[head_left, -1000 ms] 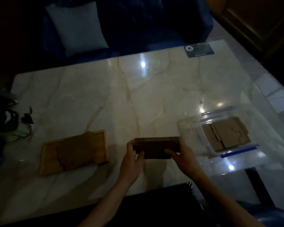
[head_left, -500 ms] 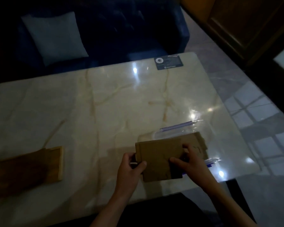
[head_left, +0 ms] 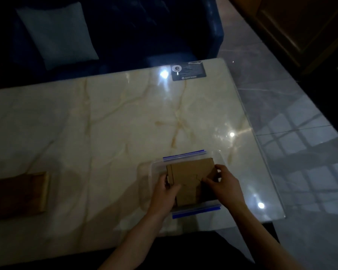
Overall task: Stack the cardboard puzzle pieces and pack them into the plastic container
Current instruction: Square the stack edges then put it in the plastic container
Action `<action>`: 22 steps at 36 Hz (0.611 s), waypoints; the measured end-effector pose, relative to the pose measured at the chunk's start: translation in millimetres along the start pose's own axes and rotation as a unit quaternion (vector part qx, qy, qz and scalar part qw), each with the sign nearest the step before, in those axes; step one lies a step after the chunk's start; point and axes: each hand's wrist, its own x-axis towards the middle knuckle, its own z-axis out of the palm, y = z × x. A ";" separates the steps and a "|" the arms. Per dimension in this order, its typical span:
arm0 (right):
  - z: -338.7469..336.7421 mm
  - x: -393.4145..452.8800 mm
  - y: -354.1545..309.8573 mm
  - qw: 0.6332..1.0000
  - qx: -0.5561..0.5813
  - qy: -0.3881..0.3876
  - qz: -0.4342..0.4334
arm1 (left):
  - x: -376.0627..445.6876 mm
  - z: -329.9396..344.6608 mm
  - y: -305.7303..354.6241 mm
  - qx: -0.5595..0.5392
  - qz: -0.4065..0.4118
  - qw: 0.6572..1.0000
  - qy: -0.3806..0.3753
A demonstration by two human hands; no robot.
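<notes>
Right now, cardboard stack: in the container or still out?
In, or nearly: the cardboard stack lies flat inside the plastic container walls, left hand and right hand gripping it. Whether it is seated: cannot tell.

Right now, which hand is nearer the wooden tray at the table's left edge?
Left. The left hand grips the cardboard stack's left side, toward the wooden tray; the right hand holds its far side.
</notes>
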 end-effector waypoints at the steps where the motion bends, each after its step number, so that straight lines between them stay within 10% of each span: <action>1: 2.5 3.1 0.6 1.000 -0.006 -0.001 0.004 | 3.9 1.8 0.4 0.002 -0.016 1.000 -0.005; 22: 38.1 19.1 4.1 0.986 -0.142 -0.068 0.045 | 39.3 16.2 -4.5 0.172 -0.168 0.969 0.053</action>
